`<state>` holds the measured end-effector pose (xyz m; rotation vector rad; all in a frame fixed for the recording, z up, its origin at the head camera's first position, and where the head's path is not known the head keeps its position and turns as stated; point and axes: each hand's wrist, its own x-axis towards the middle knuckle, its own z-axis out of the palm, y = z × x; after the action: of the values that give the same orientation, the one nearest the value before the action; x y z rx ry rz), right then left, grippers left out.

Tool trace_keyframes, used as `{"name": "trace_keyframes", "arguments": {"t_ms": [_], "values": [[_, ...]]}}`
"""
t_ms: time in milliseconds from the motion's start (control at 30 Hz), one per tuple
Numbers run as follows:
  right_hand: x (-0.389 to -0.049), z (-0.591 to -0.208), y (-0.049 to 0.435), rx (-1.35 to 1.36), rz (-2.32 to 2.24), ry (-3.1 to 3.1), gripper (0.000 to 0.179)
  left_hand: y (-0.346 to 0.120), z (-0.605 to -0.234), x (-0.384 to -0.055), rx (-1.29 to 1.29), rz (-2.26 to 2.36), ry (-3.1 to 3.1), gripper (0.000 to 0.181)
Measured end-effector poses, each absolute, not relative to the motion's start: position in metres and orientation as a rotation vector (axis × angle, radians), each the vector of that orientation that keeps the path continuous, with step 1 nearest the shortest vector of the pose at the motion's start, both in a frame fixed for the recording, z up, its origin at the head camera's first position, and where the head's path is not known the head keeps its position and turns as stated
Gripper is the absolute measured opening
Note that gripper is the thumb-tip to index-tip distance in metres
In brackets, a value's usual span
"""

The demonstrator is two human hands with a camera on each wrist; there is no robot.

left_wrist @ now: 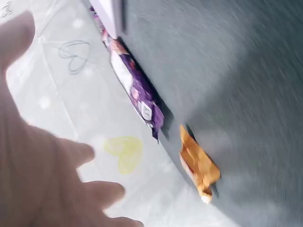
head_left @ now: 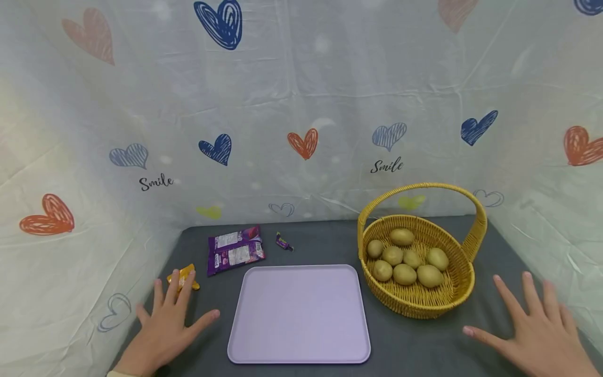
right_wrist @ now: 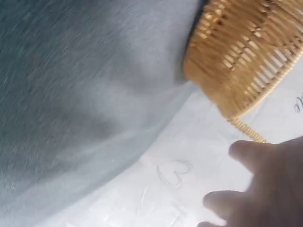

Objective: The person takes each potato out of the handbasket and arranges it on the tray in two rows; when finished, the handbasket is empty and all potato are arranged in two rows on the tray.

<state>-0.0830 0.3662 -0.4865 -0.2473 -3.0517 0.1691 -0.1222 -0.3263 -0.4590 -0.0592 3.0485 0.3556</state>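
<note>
While left hand (head_left: 165, 327) spreads wide and holds nothing, small orange packet (left_wrist: 200, 165) lies near it, apart, on dark gray table (head_left: 320, 241); looks light, crinkly, maybe crushable, best pinched by edge. Right hand (head_left: 542, 332), likewise splayed and empty, is near yellow wicker basket (head_left: 438, 294), right of lilac tray (head_left: 299, 314). Basket seems stiff, weighted by potatoes (head_left: 404, 274) inside; arched handle (head_left: 426, 185) looks surest hold. Potatoes likely firm, smooth, apt to roll; grasp around middle.
</note>
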Motion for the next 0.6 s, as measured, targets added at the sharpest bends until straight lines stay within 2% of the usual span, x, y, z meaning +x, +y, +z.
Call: {"name": "trace_keyframes", "arguments": {"t_ms": [267,400,600], "values": [[-0.095,-0.457,0.352,0.115,0.469,-2.899,0.121,-0.300,-0.454,-0.134,0.048,0.595,3.016,0.107],[-0.109,-0.435,0.337,0.301,0.591,-2.849,0.107,-0.288,-0.457,-0.146,-0.003,0.729,2.931,0.090],[-0.144,-0.396,0.309,0.424,0.572,-2.949,0.088,-0.275,-0.468,-0.162,-0.106,0.911,2.786,0.070]]}}
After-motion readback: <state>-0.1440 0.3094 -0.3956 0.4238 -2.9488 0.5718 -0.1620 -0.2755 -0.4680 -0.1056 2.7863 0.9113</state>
